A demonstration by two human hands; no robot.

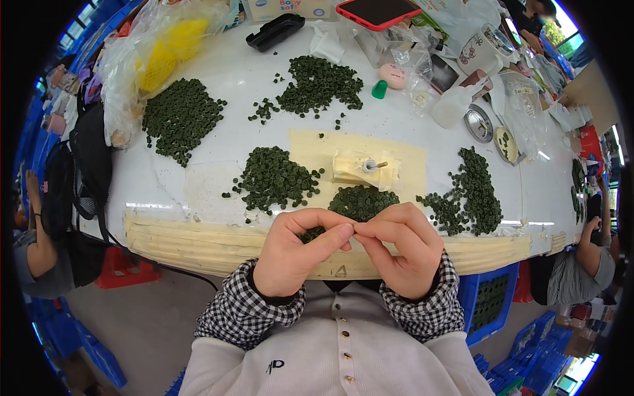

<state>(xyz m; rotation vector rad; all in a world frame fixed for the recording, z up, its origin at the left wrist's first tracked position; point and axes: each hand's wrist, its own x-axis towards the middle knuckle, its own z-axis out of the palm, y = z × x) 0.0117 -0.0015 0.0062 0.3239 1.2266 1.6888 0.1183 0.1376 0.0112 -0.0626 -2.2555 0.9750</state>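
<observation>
My left hand point(297, 247) and my right hand point(404, 245) meet fingertip to fingertip above the table's near edge. Both are pinched closed; whatever sits between the fingertips is too small or hidden to make out. Just beyond them lies a pile of small round dark green pieces point(363, 202), partly covered by my fingers. Behind that pile stands a small tape-wrapped block point(350, 166) with a metal pin sticking out. Another green heap point(274, 178) spreads to the left of the block, and a further one point(479, 191) lies to the right.
More green heaps point(181, 119) lie far left and at the back point(320, 86). A black tray point(275, 32), a red-edged phone point(378, 12), a white bottle point(452, 105) and round tins point(506, 145) fill the far side. A blue crate point(490, 300) stands low on the right. People sit at both sides.
</observation>
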